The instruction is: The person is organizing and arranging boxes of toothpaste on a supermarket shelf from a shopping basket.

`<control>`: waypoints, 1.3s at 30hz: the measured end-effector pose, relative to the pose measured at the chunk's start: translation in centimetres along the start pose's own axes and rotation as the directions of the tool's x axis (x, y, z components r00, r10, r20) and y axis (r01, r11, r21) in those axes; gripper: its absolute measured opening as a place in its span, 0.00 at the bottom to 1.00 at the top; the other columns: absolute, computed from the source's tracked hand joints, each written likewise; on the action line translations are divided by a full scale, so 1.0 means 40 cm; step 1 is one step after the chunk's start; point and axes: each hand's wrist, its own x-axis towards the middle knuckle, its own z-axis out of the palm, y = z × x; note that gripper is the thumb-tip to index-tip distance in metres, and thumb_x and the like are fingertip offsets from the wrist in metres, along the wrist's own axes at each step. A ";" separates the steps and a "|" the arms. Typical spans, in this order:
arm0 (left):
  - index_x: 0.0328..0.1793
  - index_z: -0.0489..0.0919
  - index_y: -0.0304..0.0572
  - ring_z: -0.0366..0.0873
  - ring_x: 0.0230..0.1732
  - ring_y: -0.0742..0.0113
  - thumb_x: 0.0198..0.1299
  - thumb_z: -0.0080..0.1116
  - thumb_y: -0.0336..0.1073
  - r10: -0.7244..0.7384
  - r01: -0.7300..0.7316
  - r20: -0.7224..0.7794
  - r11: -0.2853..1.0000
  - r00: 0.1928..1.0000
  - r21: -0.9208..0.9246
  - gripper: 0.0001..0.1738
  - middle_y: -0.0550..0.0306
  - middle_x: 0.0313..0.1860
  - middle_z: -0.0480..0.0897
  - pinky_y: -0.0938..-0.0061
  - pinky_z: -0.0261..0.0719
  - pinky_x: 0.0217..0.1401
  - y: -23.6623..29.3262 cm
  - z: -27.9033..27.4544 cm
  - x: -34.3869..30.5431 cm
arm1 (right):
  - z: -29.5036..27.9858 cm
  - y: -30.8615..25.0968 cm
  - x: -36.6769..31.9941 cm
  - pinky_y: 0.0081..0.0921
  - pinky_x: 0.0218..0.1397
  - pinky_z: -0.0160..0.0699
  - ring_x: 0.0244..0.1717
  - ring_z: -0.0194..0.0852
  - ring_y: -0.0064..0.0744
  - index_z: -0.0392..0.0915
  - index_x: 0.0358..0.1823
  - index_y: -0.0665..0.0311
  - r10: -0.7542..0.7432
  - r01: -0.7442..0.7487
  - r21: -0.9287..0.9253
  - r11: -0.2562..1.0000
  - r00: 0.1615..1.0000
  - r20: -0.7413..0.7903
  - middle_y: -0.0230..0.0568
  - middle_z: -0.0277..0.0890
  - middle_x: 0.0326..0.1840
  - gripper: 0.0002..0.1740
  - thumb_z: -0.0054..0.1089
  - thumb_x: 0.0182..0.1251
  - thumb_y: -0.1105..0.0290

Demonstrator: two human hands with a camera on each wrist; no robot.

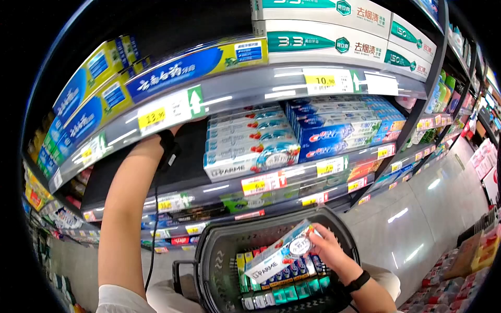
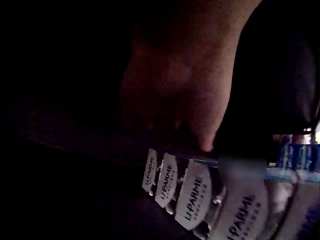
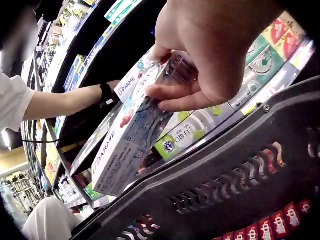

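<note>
Over the black basket [image 1: 201, 250], the right hand [image 1: 331, 253] grips a white LI-PARME box [image 1: 279, 255] by its upper end, fingers and thumb clamped on it, the carton tilted above other packs [image 1: 300, 292] lying inside. Beneath the upper shelf ledge [image 1: 224, 93], the left hand [image 2: 175, 90] reaches deep into the dark shelf bay, near a row of LI-PARME boxes [image 1: 250, 138]; its fingers are too shadowed to tell whether they are apart or together.
</note>
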 end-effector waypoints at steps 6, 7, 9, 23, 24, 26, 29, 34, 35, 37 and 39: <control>0.64 0.59 0.35 0.61 0.62 0.48 0.62 0.43 0.48 -0.081 0.083 0.131 0.997 0.988 -0.006 0.30 0.38 0.61 0.64 0.61 0.62 0.61 -0.102 -0.004 0.016 | -0.024 0.011 0.036 0.28 0.36 0.77 0.42 0.73 0.28 0.65 0.52 0.63 0.061 -0.063 -0.051 0.997 0.997 -0.041 0.36 0.72 0.44 0.17 0.51 0.64 0.64; 0.64 0.59 0.35 0.61 0.62 0.48 0.62 0.43 0.48 -0.085 0.087 0.132 0.996 0.988 -0.009 0.30 0.38 0.61 0.64 0.61 0.62 0.61 -0.108 -0.007 0.020 | -0.025 0.016 0.038 0.28 0.36 0.78 0.42 0.73 0.28 0.65 0.51 0.63 0.058 -0.060 -0.059 0.996 0.997 -0.047 0.36 0.72 0.44 0.17 0.51 0.64 0.64; 0.64 0.59 0.36 0.61 0.62 0.48 0.62 0.43 0.48 -0.093 0.094 0.134 0.995 0.987 -0.008 0.29 0.38 0.61 0.64 0.61 0.62 0.62 -0.115 -0.002 0.019 | -0.030 0.026 0.043 0.28 0.36 0.78 0.42 0.73 0.27 0.65 0.51 0.63 0.077 -0.082 -0.094 0.992 0.995 -0.064 0.36 0.72 0.43 0.16 0.50 0.64 0.64; 0.64 0.60 0.37 0.60 0.63 0.48 0.63 0.42 0.47 -0.136 0.134 0.092 0.990 0.986 0.031 0.28 0.38 0.62 0.62 0.61 0.60 0.63 -0.101 0.013 0.012 | -0.009 0.038 0.036 0.27 0.36 0.78 0.42 0.73 0.28 0.64 0.53 0.65 0.082 -0.081 -0.090 0.993 0.997 0.009 0.39 0.71 0.46 0.17 0.49 0.65 0.66; 0.64 0.60 0.37 0.60 0.63 0.48 0.63 0.42 0.47 -0.144 0.142 0.088 0.989 0.986 0.034 0.28 0.38 0.62 0.62 0.61 0.59 0.63 -0.103 0.012 0.010 | -0.007 0.034 0.037 0.24 0.35 0.77 0.39 0.74 0.27 0.64 0.52 0.67 0.085 -0.085 -0.057 0.995 0.996 0.008 0.39 0.72 0.44 0.18 0.50 0.65 0.66; 0.64 0.60 0.37 0.60 0.63 0.48 0.63 0.42 0.47 -0.149 0.146 0.076 0.988 0.986 0.045 0.28 0.39 0.62 0.62 0.61 0.59 0.63 -0.113 0.006 0.004 | -0.006 0.038 0.037 0.20 0.33 0.76 0.33 0.74 0.26 0.65 0.51 0.68 0.079 -0.079 -0.026 0.997 0.997 -0.019 0.39 0.72 0.41 0.18 0.51 0.64 0.65; 0.64 0.60 0.37 0.60 0.63 0.48 0.63 0.42 0.47 -0.152 0.149 0.042 0.986 0.987 0.073 0.28 0.39 0.62 0.62 0.61 0.59 0.63 -0.125 -0.001 -0.007 | -0.001 0.030 0.038 0.20 0.33 0.76 0.32 0.74 0.26 0.65 0.51 0.69 0.058 -0.058 0.006 0.998 0.998 0.006 0.39 0.72 0.41 0.18 0.51 0.64 0.66; 0.64 0.60 0.38 0.59 0.63 0.48 0.63 0.42 0.47 -0.120 0.132 -0.083 0.980 0.989 0.152 0.28 0.39 0.63 0.62 0.60 0.58 0.64 -0.116 0.004 -0.021 | -0.004 0.040 0.039 0.25 0.36 0.78 0.39 0.75 0.29 0.63 0.53 0.66 0.055 -0.053 -0.065 0.996 0.998 0.038 0.39 0.72 0.44 0.17 0.47 0.66 0.68; 0.64 0.60 0.38 0.59 0.63 0.48 0.63 0.42 0.47 -0.100 0.121 -0.123 0.977 0.987 0.175 0.28 0.39 0.63 0.61 0.60 0.58 0.64 -0.112 0.004 -0.024 | -0.002 0.037 0.037 0.25 0.36 0.78 0.39 0.75 0.29 0.63 0.53 0.66 0.053 -0.050 -0.065 0.997 0.998 0.038 0.39 0.72 0.44 0.17 0.47 0.66 0.68; 0.64 0.60 0.38 0.59 0.64 0.48 0.63 0.42 0.47 -0.023 0.082 -0.238 0.967 0.971 0.243 0.27 0.39 0.63 0.61 0.60 0.58 0.64 -0.090 0.007 -0.031 | 0.005 0.032 0.034 0.23 0.35 0.78 0.40 0.73 0.25 0.66 0.50 0.68 0.039 -0.038 -0.015 0.999 0.996 0.079 0.38 0.72 0.43 0.17 0.52 0.64 0.65; 0.64 0.60 0.38 0.59 0.64 0.48 0.63 0.42 0.47 0.085 0.045 -0.352 0.938 0.932 0.345 0.27 0.39 0.63 0.61 0.60 0.57 0.64 -0.070 0.005 -0.048 | 0.007 0.034 0.036 0.23 0.36 0.78 0.41 0.74 0.26 0.67 0.50 0.67 0.005 -0.002 -0.032 0.999 0.997 0.074 0.39 0.72 0.44 0.18 0.53 0.63 0.64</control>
